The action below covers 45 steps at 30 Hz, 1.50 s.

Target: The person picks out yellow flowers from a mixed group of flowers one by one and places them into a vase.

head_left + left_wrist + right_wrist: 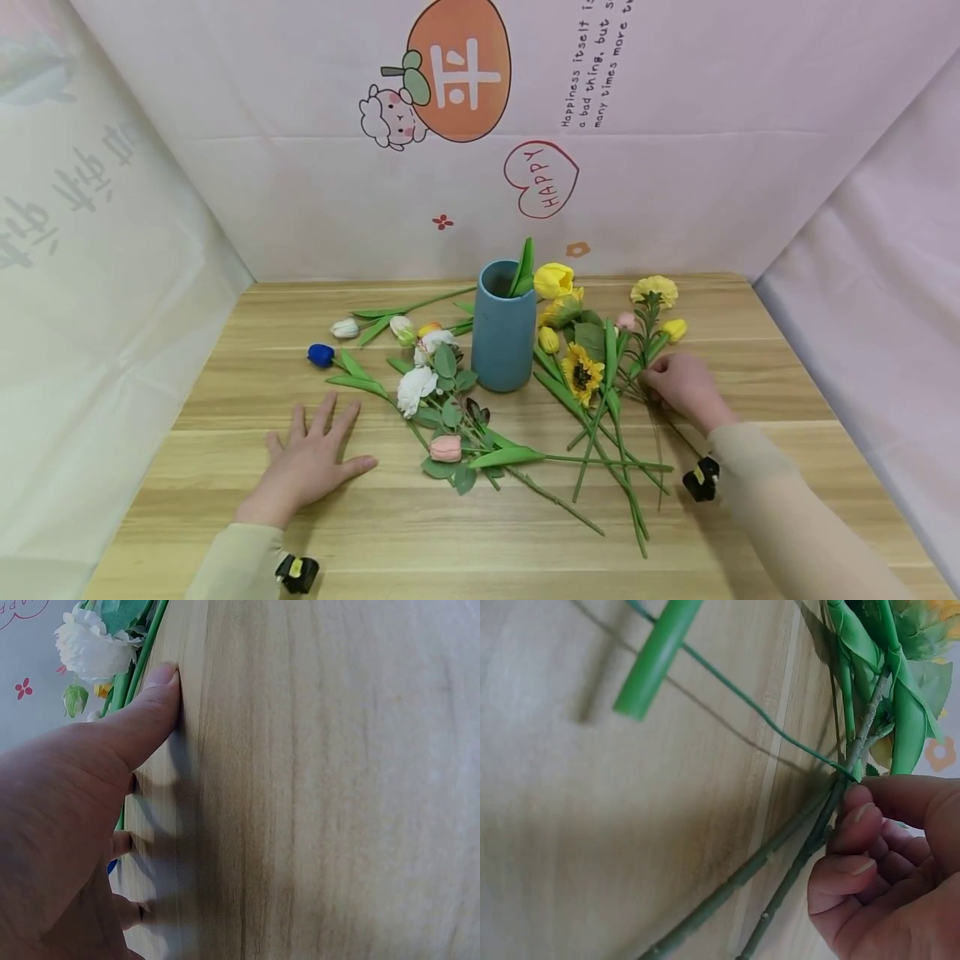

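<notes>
My right hand (pixel 684 387) pinches flower stems (pixel 814 844) between thumb and fingers, low over the wood at the right. Just beyond it are a yellow carnation (pixel 655 292) and a yellow tulip (pixel 675 330). In the right wrist view two thick stems and a thin green one meet at the fingertips. My left hand (pixel 311 467) rests on the table with spread fingers, holding nothing. Closest to it lies a blue tulip (pixel 321 356). A blue-grey vase (pixel 504 342) stands upright at centre, a green leaf (pixel 523 268) rising from its mouth; a large yellow tulip (pixel 553 281) overlaps its right side.
Left of the vase lie white flowers (pixel 416 390), a pink tulip (pixel 446 448) and white tulips (pixel 345 328). To its right is a sunflower (pixel 582 375) among crossing green stems (pixel 622 483). A printed cloth (pixel 315 192) hangs behind the wooden table (pixel 420 550).
</notes>
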Available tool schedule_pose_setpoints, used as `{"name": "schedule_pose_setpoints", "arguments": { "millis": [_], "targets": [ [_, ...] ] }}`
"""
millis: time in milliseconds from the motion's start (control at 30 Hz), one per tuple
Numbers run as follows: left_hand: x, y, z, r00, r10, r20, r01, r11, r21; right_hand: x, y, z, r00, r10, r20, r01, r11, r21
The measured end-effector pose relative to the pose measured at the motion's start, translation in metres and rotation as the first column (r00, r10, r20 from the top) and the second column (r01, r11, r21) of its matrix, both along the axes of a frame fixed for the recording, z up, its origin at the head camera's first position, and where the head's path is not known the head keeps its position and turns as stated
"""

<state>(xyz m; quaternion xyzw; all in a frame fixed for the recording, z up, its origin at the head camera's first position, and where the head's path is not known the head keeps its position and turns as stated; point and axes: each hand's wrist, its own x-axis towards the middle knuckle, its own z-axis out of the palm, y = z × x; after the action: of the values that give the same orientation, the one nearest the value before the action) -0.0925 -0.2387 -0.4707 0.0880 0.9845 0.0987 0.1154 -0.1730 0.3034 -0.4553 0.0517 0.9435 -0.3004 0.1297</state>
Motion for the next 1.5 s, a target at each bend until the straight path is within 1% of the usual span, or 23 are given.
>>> {"name": "schedule_pose_setpoints", "arguments": {
  "millis": [200, 400, 533, 633, 667, 733, 800, 867, 933, 1033, 1067, 1133, 1167, 1267, 1300, 1333, 1367, 1400, 1467, 1500],
  "targets": [
    [0.000, 0.001, 0.003, 1.000, 0.001, -0.003, -0.001, 1.000, 0.004, 0.002, 0.001, 0.001, 0.998, -0.067, 0.001, 0.066, 0.991, -0.114],
    [0.001, 0.003, 0.005, 1.000, -0.005, -0.014, 0.005, 1.000, 0.009, 0.007, 0.005, 0.009, 0.994, -0.098, -0.046, 0.086, 0.973, -0.213],
    [0.002, 0.004, 0.004, 1.000, -0.007, -0.015, 0.007, 1.000, 0.010, 0.011, 0.007, 0.021, 0.987, -0.135, -0.084, 0.108, 0.955, -0.276],
    [0.002, 0.003, 0.004, 1.000, -0.007, -0.015, 0.007, 1.000, 0.009, 0.013, 0.008, 0.034, 0.979, -0.172, -0.109, 0.130, 0.940, -0.316],
    [0.002, 0.003, 0.004, 1.000, -0.006, -0.016, 0.006, 1.000, 0.008, 0.014, 0.008, 0.038, 0.976, -0.186, -0.115, 0.138, 0.933, -0.332],
    [0.002, 0.003, 0.003, 1.000, -0.006, -0.017, 0.006, 1.000, 0.008, 0.015, 0.008, 0.046, 0.967, -0.218, -0.135, 0.149, 0.907, -0.394],
    [0.001, 0.003, 0.003, 1.000, -0.007, -0.017, 0.007, 1.000, 0.010, 0.016, 0.008, 0.054, 0.955, -0.254, -0.153, 0.154, 0.865, -0.478],
    [0.002, 0.003, 0.003, 1.000, -0.008, -0.017, 0.008, 1.000, 0.013, 0.016, 0.008, 0.061, 0.941, -0.294, -0.167, 0.137, 0.784, -0.606],
    [0.002, 0.003, 0.004, 1.000, -0.008, -0.016, 0.008, 1.000, 0.016, 0.017, 0.008, 0.068, 0.926, -0.331, -0.184, 0.106, 0.693, -0.714],
    [0.002, 0.003, 0.004, 1.000, -0.009, -0.018, 0.009, 1.000, 0.018, 0.019, 0.009, 0.080, 0.896, -0.394, -0.202, 0.048, 0.540, -0.841],
    [0.002, 0.003, 0.004, 1.000, -0.009, -0.019, 0.009, 1.000, 0.017, 0.019, 0.009, 0.084, 0.886, -0.411, -0.215, 0.026, 0.506, -0.862],
    [0.002, 0.003, 0.004, 1.000, -0.009, -0.021, 0.009, 1.000, 0.016, 0.021, 0.008, 0.092, 0.869, -0.433, -0.240, -0.042, 0.419, -0.907],
    [0.002, 0.003, 0.004, 1.000, -0.009, -0.022, 0.010, 1.000, 0.015, 0.022, 0.008, 0.096, 0.863, -0.440, -0.246, -0.077, 0.367, -0.927],
    [0.002, 0.003, 0.004, 1.000, -0.009, -0.025, 0.010, 1.000, 0.014, 0.023, 0.006, 0.106, 0.845, -0.459, -0.273, -0.187, 0.225, -0.956],
    [0.002, 0.003, 0.004, 1.000, -0.010, -0.025, 0.010, 1.000, 0.014, 0.023, 0.005, 0.109, 0.839, -0.466, -0.281, -0.218, 0.184, -0.958],
    [0.002, 0.003, 0.003, 1.000, -0.010, -0.025, 0.010, 1.000, 0.014, 0.023, 0.004, 0.112, 0.831, -0.476, -0.287, -0.244, 0.151, -0.958],
    [0.002, 0.003, 0.003, 1.000, -0.010, -0.024, 0.010, 1.000, 0.012, 0.023, 0.002, 0.115, 0.822, -0.488, -0.294, -0.266, 0.129, -0.955],
    [0.002, 0.002, 0.003, 1.000, -0.009, -0.023, 0.009, 1.000, 0.010, 0.023, 0.001, 0.118, 0.810, -0.500, -0.305, -0.285, 0.118, -0.951],
    [0.002, 0.002, 0.003, 1.000, -0.008, -0.020, 0.008, 1.000, 0.007, 0.023, -0.003, 0.123, 0.794, -0.517, -0.319, -0.308, 0.111, -0.945],
    [0.002, 0.002, 0.003, 1.000, -0.009, -0.018, 0.009, 1.000, 0.006, 0.023, -0.005, 0.125, 0.785, -0.526, -0.328, -0.318, 0.112, -0.941]
  ]
}}
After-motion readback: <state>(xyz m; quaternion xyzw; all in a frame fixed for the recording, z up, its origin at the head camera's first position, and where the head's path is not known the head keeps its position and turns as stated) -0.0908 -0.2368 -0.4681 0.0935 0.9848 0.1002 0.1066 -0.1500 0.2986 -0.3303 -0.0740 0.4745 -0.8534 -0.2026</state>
